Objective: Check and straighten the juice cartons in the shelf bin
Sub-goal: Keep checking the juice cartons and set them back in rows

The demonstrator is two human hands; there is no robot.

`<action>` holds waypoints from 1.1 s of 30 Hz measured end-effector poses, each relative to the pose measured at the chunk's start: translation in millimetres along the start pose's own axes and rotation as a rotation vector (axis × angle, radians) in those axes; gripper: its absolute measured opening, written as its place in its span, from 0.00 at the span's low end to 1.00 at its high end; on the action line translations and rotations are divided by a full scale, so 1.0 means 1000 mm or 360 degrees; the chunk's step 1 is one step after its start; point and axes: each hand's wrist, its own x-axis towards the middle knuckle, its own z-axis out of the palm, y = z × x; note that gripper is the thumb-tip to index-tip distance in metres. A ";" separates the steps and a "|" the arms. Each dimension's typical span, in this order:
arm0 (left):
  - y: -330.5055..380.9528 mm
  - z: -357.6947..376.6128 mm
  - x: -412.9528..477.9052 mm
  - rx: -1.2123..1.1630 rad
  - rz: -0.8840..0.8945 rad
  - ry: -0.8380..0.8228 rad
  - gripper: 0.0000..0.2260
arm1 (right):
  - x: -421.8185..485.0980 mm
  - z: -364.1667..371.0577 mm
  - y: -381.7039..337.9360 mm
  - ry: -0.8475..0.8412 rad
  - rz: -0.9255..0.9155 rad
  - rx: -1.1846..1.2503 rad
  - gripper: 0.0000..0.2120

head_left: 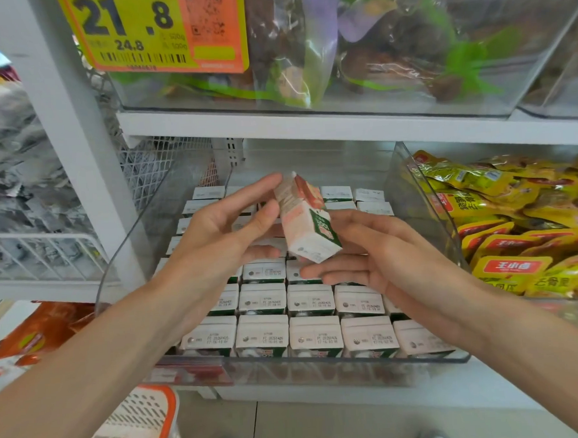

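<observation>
Nearest, at the bottom edge, a white perforated plastic basket point(141, 421) with an orange rim is cut off by the left forearm. Above it runs the clear plastic front wall of the shelf bin point(289, 369), glossy and slightly fogged. The packed cartons point(261, 299) stand upright inside it in tight rows, showing flat white tops with small printed date codes that blur toward the back.

Over the middle rows both hands share one held carton point(306, 224), a small rectangular box, pink-white with a green panel, tilted with its base toward the camera. The left hand point(214, 232) grasps its upper part loosely, thumb pressed on the side face and index finger reaching to the top edge. Its other fingers are half hidden behind the box. The right hand point(383, 257) grasps the lower end, thumb along the green side and fingers nearly straight beneath the base. The arms hide several rows of cartons.

To the right, crinkled yellow snack packets point(515, 213) fill a neighbouring clear bin. Behind is white wire mesh point(151, 165). Above the white shelf board point(309, 124), another clear bin holds bagged goods too blurred to identify, with a yellow-orange price tag point(150, 28).
</observation>
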 end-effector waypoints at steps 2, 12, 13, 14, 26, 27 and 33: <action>0.002 0.001 0.000 0.0075 0.0036 -0.0005 0.22 | 0.000 0.001 0.002 -0.0034 0.0009 0.0003 0.14; -0.002 -0.005 0.001 0.0159 -0.0042 -0.0036 0.23 | 0.001 -0.001 0.009 0.0054 -0.0160 -0.0085 0.19; -0.002 -0.004 0.001 0.0242 -0.0008 -0.0050 0.24 | 0.001 0.000 0.008 0.0088 -0.0167 -0.0099 0.17; -0.001 -0.004 0.001 0.0319 0.0025 -0.0056 0.25 | 0.001 -0.001 0.008 0.0116 -0.0175 -0.0124 0.16; -0.003 -0.004 0.001 0.0618 0.0135 0.0053 0.23 | -0.003 -0.002 0.004 0.0263 -0.0485 -0.0469 0.19; -0.002 -0.004 0.001 0.0603 0.0117 0.0026 0.24 | -0.003 -0.003 0.004 0.0285 -0.0514 -0.0460 0.19; 0.002 -0.001 -0.005 0.0288 -0.0022 -0.0246 0.24 | -0.001 -0.005 0.007 0.0443 -0.0506 -0.0413 0.20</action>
